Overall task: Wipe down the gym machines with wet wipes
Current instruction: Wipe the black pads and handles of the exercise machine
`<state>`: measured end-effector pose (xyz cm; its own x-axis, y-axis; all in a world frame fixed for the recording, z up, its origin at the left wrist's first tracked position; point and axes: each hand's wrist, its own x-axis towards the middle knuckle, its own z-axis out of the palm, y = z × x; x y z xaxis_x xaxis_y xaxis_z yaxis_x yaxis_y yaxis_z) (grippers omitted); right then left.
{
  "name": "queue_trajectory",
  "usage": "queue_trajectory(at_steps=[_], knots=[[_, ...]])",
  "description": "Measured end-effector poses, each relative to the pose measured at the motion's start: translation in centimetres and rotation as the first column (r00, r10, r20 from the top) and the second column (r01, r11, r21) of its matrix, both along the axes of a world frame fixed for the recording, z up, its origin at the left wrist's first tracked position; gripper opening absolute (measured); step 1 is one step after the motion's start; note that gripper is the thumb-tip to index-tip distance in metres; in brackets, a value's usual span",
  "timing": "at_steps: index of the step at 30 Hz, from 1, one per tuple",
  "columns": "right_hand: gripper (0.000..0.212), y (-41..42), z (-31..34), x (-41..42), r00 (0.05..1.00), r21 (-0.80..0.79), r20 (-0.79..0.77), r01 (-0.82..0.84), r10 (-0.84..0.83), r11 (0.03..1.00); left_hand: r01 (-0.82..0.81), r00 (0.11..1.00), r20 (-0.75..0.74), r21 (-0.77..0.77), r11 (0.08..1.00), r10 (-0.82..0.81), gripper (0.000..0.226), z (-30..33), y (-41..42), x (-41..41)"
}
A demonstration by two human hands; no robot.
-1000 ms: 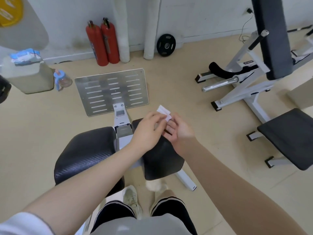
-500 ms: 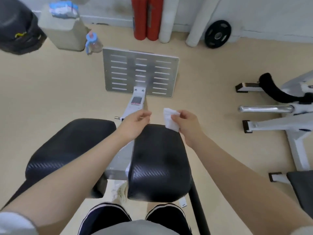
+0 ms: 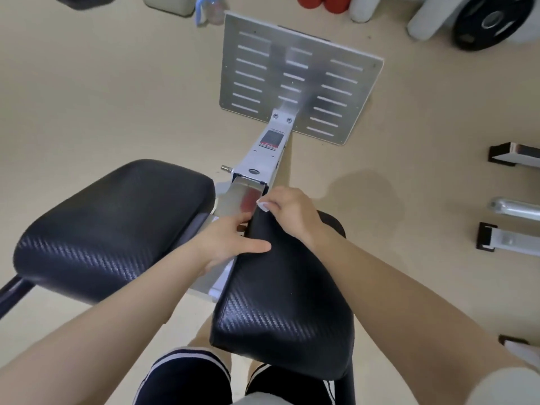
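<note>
The right hand lies on the far end of the right pad, fingers curled over a white wipe of which only a small corner shows at the hand's 9 o'clock edge. The wipe is pressed to the pad's far left corner, beside the silver beam. The left hand sits just at 7 o'clock of the right hand, at the pad's left edge: thumb straight along the top of the pad, fingers reaching down into the gap beside it, so whether they grip the edge I cannot tell. The left pad lies at 9 o'clock, untouched. The beam runs toward 12 o'clock to a slotted metal plate on the floor. A weight disc leans at 1 o'clock.
</note>
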<state>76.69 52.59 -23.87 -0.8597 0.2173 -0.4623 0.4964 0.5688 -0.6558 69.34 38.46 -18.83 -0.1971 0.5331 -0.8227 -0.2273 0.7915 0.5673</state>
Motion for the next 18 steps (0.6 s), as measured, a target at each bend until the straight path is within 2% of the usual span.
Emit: queue_trajectory(at_steps=[2,3,4,6,8,13,18], knots=[[0.026,-0.4,1.2,0.5,0.998,-0.049,-0.012,-0.054,0.054,0.997,0.024,0.998,0.064,0.029,0.999,-0.025,0.053,-0.1,-0.6,-0.3],[0.027,-0.7,2.0,1.2,0.994,-0.064,-0.086,-0.066,0.060,0.996,0.034,0.997,0.070,0.043,0.998,-0.037,0.055,-0.2,-0.8,-0.4],[0.028,-1.0,3.0,2.3,0.984,-0.060,-0.155,-0.093,0.082,0.994,0.043,0.997,0.062,0.054,0.998,-0.047,0.054,-0.3,-0.9,-0.4],[0.031,-1.7,4.4,4.1,0.970,-0.021,-0.184,-0.163,0.157,0.986,0.044,0.998,0.037,0.062,0.997,-0.046,0.043,-0.2,-0.9,-0.3],[0.035,-2.2,5.1,5.3,0.965,-0.005,-0.158,-0.211,0.208,0.978,0.057,0.997,0.045,0.085,0.995,-0.061,0.041,-0.1,-0.8,-0.4],[0.030,-0.7,3.4,4.5,0.966,0.072,-0.063,-0.248,0.252,0.966,0.064,0.995,0.069,0.087,0.994,-0.070,0.077,-0.4,-0.9,-0.9],[0.029,1.5,-0.4,2.8,0.989,0.129,0.112,-0.107,0.093,0.986,0.039,0.993,0.109,0.098,0.994,-0.049,0.064,-0.8,-1.0,-0.7]])
